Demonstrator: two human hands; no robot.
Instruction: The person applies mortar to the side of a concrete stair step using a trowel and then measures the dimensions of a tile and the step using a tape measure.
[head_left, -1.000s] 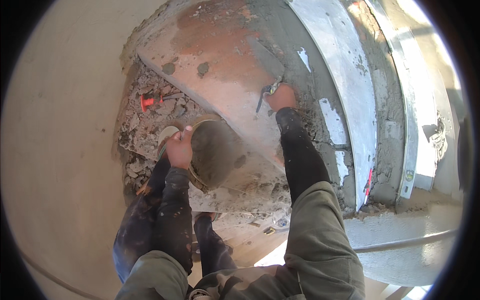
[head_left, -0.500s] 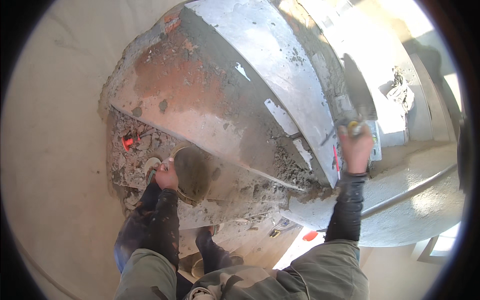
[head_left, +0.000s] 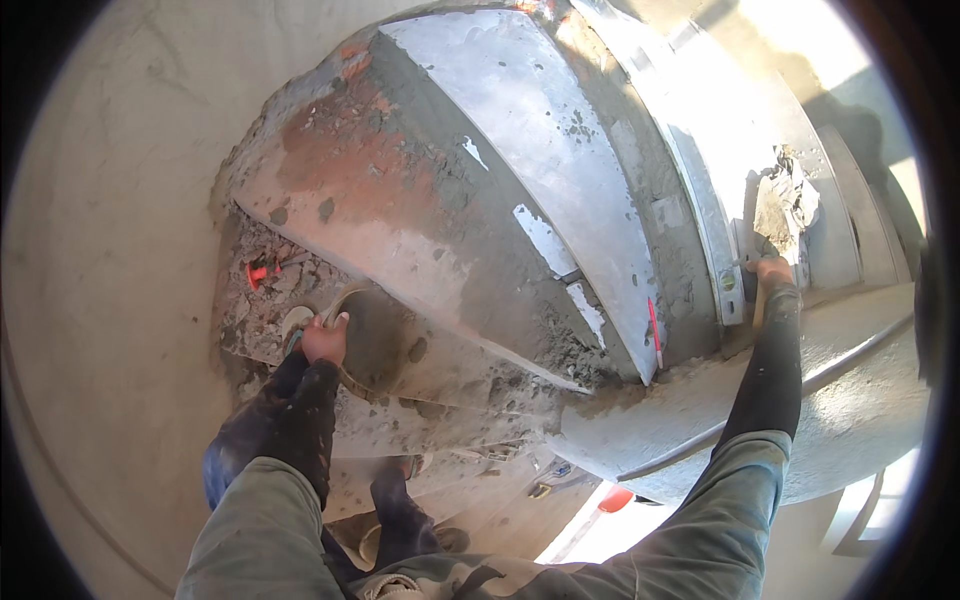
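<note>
Your left arm (head_left: 290, 425) reaches forward and slightly inward. Your left hand (head_left: 325, 342) is curled closed near the left edge of the steps (head_left: 410, 255), its thumb standing up from the fist. Your right arm (head_left: 770, 385) extends farther, out to your right, only slightly bent. Your right hand (head_left: 771, 269), fingers drawn in, is toward the right edge, well apart from the left.

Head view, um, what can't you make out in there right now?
All in the head view:
Left hand: the hand itself hides its fingertips on the bucket.
Bucket contents: too dark and hazy to tell the depth.
Right hand: its back hides whatever the fingers hold.
Metal level: its round vial is too small to read.
Red-ended tool: small, its far end lost among rubble.
</note>
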